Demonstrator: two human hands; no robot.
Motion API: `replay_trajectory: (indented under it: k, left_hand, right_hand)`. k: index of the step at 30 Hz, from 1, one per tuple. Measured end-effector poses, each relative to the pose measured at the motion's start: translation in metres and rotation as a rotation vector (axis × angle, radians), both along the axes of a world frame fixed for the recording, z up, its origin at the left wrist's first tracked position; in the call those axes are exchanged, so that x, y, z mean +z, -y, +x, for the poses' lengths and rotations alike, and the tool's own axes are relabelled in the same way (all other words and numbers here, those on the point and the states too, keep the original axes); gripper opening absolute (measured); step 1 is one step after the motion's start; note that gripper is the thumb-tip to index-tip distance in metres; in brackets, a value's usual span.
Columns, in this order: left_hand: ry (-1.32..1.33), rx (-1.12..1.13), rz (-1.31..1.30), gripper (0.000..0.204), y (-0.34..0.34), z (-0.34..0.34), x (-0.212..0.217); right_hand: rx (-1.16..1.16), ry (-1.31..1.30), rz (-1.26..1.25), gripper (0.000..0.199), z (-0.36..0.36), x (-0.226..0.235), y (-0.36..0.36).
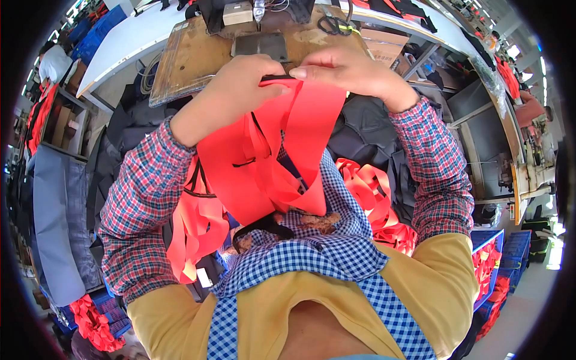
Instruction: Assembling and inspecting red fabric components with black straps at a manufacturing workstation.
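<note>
A bright red fabric strip (315, 120) with a black piece along its upper edge is held up between my two hands. My left hand (246, 84) is closed on the strip's upper left end, thumb in front and fingers behind. At its upper right my right hand (345, 71) pinches the black-edged part between thumb and fingers. Long loops of the same red fabric (240, 180) hang below onto my lap over a blue checked apron (300, 255). Just beyond my hands lies the grey metal plate (262, 45) of a sewing machine (259, 12).
The machine stands on a worn wooden tabletop (186, 57), where black-handled scissors (336, 25) lie at the right. White tables (123, 48) flank it. More red strips (369, 192) and dark fabric (372, 129) pile around me. Blue crates (483, 240) stand at the lower right.
</note>
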State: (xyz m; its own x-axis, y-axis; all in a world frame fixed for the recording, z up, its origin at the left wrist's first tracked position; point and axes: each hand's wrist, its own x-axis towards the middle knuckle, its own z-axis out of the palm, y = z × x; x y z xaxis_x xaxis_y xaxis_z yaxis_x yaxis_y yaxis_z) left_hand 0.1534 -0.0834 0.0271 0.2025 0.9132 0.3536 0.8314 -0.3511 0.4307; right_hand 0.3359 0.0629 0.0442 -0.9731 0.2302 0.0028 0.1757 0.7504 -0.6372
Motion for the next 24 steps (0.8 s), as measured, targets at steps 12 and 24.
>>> replay_trajectory:
  k: [12,24]
  left_hand:
    - [0.307,0.02,-0.336,0.022,-0.023,-0.031,-0.01]
    - [0.861,0.185,-0.583,0.038,-0.053,-0.088,-0.02]
  right_hand:
    - [0.009,-0.002,0.027,0.024,-0.023,-0.025,-0.013]
    - [-0.113,-0.087,-0.698,0.027,-0.064,-0.042,-0.048]
